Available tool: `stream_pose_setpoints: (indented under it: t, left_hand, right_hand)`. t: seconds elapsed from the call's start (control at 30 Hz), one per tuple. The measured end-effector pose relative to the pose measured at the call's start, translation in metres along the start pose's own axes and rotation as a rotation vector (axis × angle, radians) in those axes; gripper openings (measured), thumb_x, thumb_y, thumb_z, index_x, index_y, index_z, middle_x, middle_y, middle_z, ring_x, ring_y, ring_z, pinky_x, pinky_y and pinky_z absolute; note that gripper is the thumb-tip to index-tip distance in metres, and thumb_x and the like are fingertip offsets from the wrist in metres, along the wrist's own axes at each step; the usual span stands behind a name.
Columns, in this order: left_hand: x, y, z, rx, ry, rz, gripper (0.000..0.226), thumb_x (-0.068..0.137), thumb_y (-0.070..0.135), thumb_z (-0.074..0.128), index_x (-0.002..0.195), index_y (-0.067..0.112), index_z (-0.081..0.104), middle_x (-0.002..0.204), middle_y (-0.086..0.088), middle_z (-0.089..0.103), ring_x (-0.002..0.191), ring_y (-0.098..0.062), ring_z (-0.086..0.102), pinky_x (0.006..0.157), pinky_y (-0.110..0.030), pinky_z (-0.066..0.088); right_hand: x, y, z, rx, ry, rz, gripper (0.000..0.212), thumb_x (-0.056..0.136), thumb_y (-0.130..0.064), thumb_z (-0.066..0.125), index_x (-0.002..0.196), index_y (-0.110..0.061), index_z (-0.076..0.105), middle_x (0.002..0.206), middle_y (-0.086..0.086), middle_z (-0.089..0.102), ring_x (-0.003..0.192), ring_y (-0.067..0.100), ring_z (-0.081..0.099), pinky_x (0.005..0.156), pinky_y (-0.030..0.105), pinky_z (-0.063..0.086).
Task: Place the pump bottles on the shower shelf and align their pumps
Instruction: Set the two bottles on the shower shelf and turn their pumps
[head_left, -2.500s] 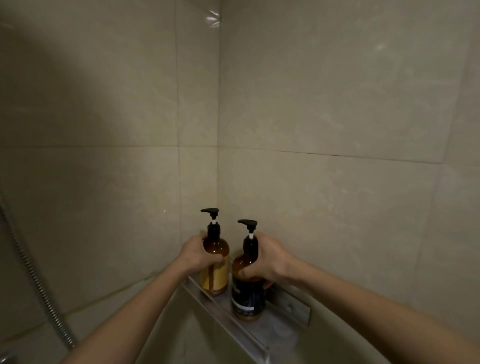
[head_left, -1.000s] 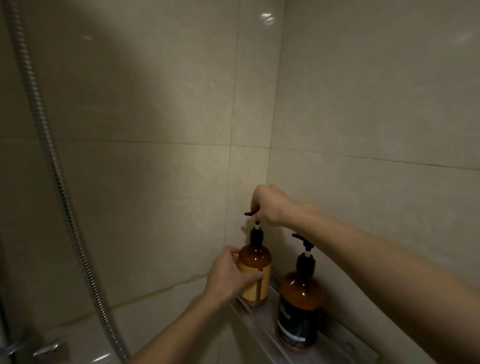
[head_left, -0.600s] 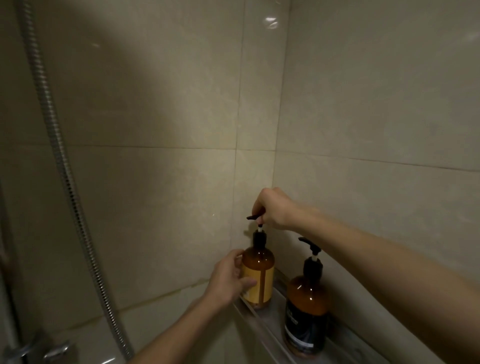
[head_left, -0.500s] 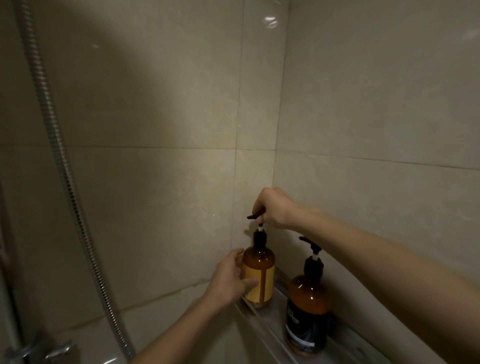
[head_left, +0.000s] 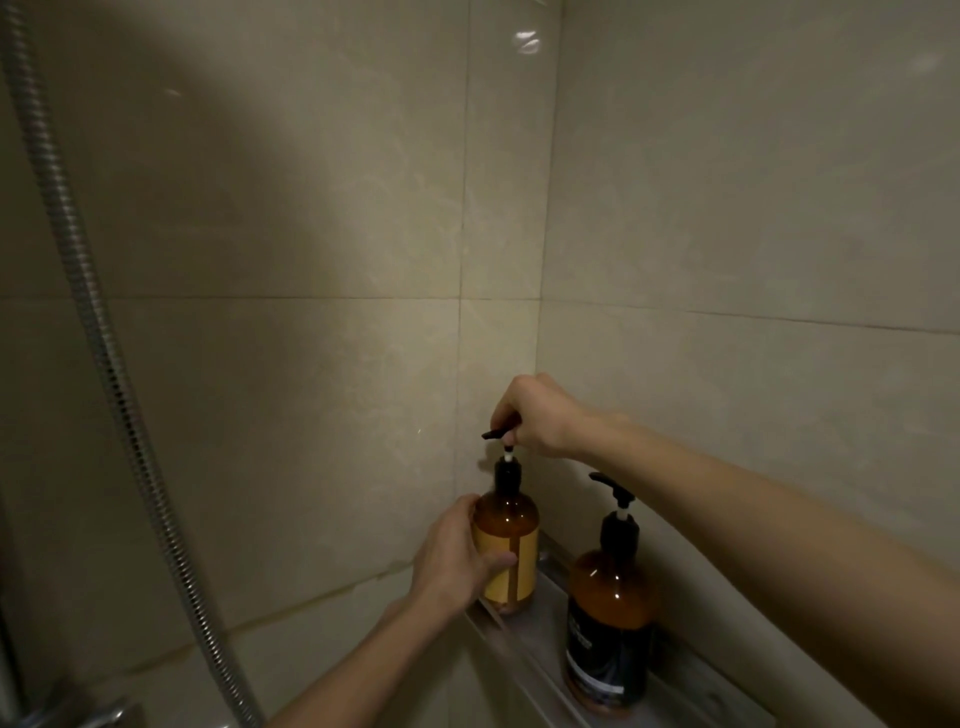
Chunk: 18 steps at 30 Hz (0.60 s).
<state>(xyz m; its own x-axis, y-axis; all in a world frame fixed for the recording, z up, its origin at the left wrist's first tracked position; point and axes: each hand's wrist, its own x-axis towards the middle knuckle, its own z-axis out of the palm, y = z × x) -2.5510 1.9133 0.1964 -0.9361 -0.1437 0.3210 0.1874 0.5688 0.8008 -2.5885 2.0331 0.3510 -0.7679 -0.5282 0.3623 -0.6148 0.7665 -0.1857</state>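
Two amber pump bottles stand upright on a metal shower shelf in the tiled corner. The yellow-label bottle is nearest the corner; my left hand wraps around its body. My right hand pinches its black pump head, whose spout points left. To its right stands the black-label bottle, untouched, with its pump spout also pointing left and a little toward the wall.
A ribbed metal shower hose hangs down the left side, ending near a chrome fitting at the bottom left. Beige tiled walls meet in the corner right behind the bottles.
Both hands have stayed on the yellow-label bottle, left on the body and right on the pump. The pump spout has barely shifted. Earlier, each hand held one bottle.
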Motion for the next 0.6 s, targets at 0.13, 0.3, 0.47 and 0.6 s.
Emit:
stream_pose_setpoints:
  t: [0.13, 0.3, 0.47, 0.6]
  left_hand:
    - [0.0002, -0.0016, 0.0002, 0.028, 0.027, 0.010, 0.074, 0.061, 0.032, 0.084, 0.124, 0.026, 0.046, 0.119, 0.004, 0.060, 0.109, -0.015, 0.056, 0.092, -0.041, 0.051]
    - [0.0012, -0.0025, 0.0019, 0.052, 0.072, 0.004, 0.069, 0.062, 0.034, 0.083, 0.120, 0.029, 0.046, 0.116, 0.006, 0.060, 0.107, -0.014, 0.056, 0.089, -0.040, 0.051]
    - [0.0033, -0.0041, 0.0029, 0.056, 0.090, 0.005, 0.068, 0.062, 0.036, 0.082, 0.119, 0.030, 0.047, 0.116, 0.006, 0.061, 0.108, -0.015, 0.057, 0.089, -0.041, 0.051]
    - [0.0044, -0.0050, 0.0030, 0.063, 0.095, -0.003, 0.070, 0.061, 0.036, 0.083, 0.121, 0.030, 0.046, 0.118, 0.006, 0.060, 0.110, -0.015, 0.056, 0.090, -0.041, 0.050]
  right_hand:
    - [0.0016, -0.0009, 0.0014, 0.007, 0.007, 0.003, 0.024, 0.082, -0.006, 0.067, 0.106, -0.003, 0.068, 0.104, 0.010, 0.069, 0.095, 0.020, 0.065, 0.079, 0.023, 0.053]
    - [0.0044, -0.0018, 0.0020, -0.008, -0.001, -0.011, 0.025, 0.082, -0.004, 0.067, 0.107, -0.002, 0.068, 0.106, 0.013, 0.069, 0.099, 0.022, 0.065, 0.086, 0.032, 0.055]
    - [0.0094, -0.0004, 0.0032, -0.006, -0.002, -0.013, 0.026, 0.081, -0.004, 0.069, 0.107, -0.002, 0.069, 0.107, 0.014, 0.070, 0.100, 0.022, 0.065, 0.088, 0.034, 0.055]
    - [0.0103, 0.0005, 0.0053, 0.010, 0.004, -0.009, 0.026, 0.082, -0.004, 0.068, 0.108, -0.002, 0.068, 0.108, 0.013, 0.069, 0.100, 0.022, 0.065, 0.087, 0.030, 0.055]
